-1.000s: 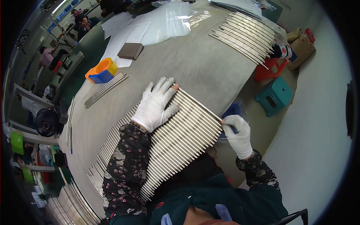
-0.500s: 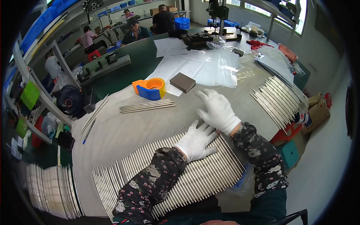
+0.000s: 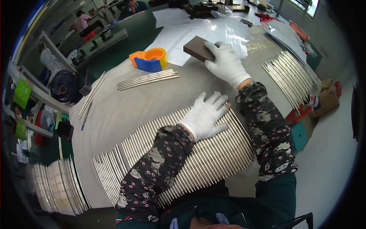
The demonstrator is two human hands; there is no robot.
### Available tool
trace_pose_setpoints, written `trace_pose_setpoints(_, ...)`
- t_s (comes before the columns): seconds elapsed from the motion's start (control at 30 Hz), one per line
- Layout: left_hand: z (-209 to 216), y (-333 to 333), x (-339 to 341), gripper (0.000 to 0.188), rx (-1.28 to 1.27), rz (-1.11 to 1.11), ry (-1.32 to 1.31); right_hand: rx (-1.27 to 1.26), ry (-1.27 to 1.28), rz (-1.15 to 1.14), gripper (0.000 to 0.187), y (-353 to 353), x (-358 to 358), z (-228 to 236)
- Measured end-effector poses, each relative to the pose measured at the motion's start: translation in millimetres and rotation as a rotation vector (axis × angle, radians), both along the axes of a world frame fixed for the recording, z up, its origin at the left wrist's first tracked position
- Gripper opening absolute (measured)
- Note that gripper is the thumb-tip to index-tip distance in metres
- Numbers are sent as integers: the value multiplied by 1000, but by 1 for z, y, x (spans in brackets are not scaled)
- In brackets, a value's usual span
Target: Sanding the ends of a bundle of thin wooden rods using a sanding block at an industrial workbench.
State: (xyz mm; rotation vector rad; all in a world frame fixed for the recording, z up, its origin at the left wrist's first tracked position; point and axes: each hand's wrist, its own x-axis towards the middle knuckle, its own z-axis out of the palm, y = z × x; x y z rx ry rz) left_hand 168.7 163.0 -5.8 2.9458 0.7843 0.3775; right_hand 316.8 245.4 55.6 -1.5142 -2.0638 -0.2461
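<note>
Many thin silvery metal rods (image 3: 209,164) lie side by side in a wide row along the near edge of the table. My left hand (image 3: 204,116), in a white glove, rests flat on their far ends with its fingers spread. Farther off and to the right, my right hand (image 3: 227,65), gloved too, grips a dark brown rectangular block (image 3: 198,49) by its right end. The block is tilted, and its left part sticks out of the hand. Below it lie white paper sheets (image 3: 177,38) and clear plastic bags (image 3: 228,32).
An orange and blue tape dispenser (image 3: 150,61) sits behind several loose rods (image 3: 146,79). A pen (image 3: 87,115) lies at the left near more rods. Another rod pile (image 3: 291,78) is at the right, a rod stack (image 3: 57,187) at the lower left. A black fan (image 3: 64,87) stands left.
My right hand has reached the brown block, taken hold of it and tilted it up. My left hand stays on the rods. The whole view has shifted downward.
</note>
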Motion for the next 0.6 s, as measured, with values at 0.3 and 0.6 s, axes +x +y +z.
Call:
trace_pose_setpoints(0.3, 9, 4, -5, 60, -18, 16, 106, -190, 27, -343, 53, -202, 113, -39)
trace_pose_setpoints(0.6, 18, -11, 9, 61, -40, -7, 127, -133, -57, -353, 60, -189, 104, -58)
